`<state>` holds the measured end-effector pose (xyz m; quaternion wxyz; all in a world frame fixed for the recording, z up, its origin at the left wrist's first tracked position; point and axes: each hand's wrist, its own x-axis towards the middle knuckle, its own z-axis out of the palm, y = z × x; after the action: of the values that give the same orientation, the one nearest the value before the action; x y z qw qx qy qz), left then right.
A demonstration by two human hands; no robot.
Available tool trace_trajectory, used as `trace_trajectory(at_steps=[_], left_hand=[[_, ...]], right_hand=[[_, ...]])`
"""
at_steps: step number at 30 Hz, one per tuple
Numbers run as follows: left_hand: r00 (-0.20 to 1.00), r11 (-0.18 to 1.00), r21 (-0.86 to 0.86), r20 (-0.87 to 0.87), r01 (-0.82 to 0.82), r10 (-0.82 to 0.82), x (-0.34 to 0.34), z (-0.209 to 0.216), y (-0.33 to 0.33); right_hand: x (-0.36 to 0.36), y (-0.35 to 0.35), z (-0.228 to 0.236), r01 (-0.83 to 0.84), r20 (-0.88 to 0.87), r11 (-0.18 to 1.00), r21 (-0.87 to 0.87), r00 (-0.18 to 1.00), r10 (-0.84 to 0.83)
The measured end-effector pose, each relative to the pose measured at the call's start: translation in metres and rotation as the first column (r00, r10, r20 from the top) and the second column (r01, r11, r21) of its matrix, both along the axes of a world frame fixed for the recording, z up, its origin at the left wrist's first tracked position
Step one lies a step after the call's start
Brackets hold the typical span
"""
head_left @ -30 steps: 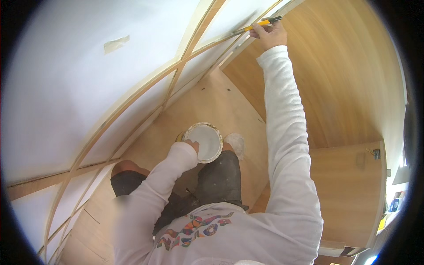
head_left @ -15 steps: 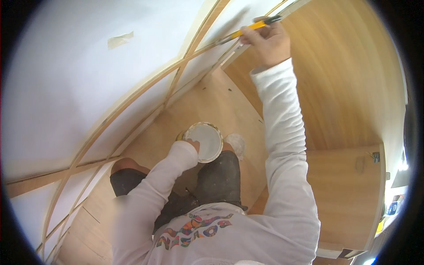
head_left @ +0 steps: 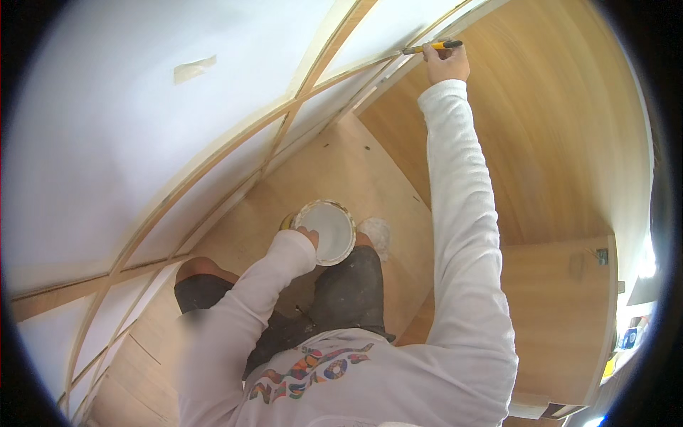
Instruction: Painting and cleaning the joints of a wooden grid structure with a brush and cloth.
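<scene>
My right hand is stretched out to the upper right, closed around the yellow and black handle of a slim paintbrush. The brush tip touches or nearly touches a wooden strip on the white wall; the exact contact is too small to tell. Down between my knees, my left hand grips the rim of a round bucket, its fingers over the edge. Pale whitish liquid, probably paint, shows inside the bucket.
Curved wooden strips cross the white wall panel on my left. A scrap of beige tape sticks to it. A wooden panel rises on the right, above a wooden cabinet side. Below lies a plywood floor.
My right hand has moved away and slightly right with the paintbrush, whose tip has shifted along the wooden strip toward the corner. The left hand and bucket stay nearly still.
</scene>
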<state>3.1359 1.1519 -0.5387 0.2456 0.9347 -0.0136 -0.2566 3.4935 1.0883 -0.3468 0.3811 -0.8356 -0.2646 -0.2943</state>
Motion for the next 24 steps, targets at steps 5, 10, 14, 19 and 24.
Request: trace_trajectory(at_steps=[5,10,14,19,24], left_hand=[[1.0,1.0,-0.012,-0.006,-0.004,0.004,0.0,-0.001,0.002],[1.0,1.0,-0.009,0.001,-0.003,0.003,-0.001,0.002,0.004],[1.0,1.0,-0.001,-0.024,0.005,-0.005,0.001,0.003,0.003],[1.0,1.0,-0.006,0.01,0.015,-0.015,0.0,0.001,0.003],[1.0,1.0,-0.005,0.025,-0.003,0.003,-0.002,-0.001,0.001]], right_hand=[[-0.004,0.009,0.004,0.033,-0.03,0.995,-0.093,0.999,-0.036],[-0.013,0.003,0.014,-0.172,-0.231,0.969,0.177,0.95,0.211],[-0.015,-0.003,0.013,-0.193,-0.208,0.941,0.278,0.944,0.255],[-0.014,0.005,0.006,-0.123,-0.185,0.984,0.126,0.972,0.145],[-0.032,0.012,0.006,-0.127,-0.176,0.988,0.09,0.974,0.142]])
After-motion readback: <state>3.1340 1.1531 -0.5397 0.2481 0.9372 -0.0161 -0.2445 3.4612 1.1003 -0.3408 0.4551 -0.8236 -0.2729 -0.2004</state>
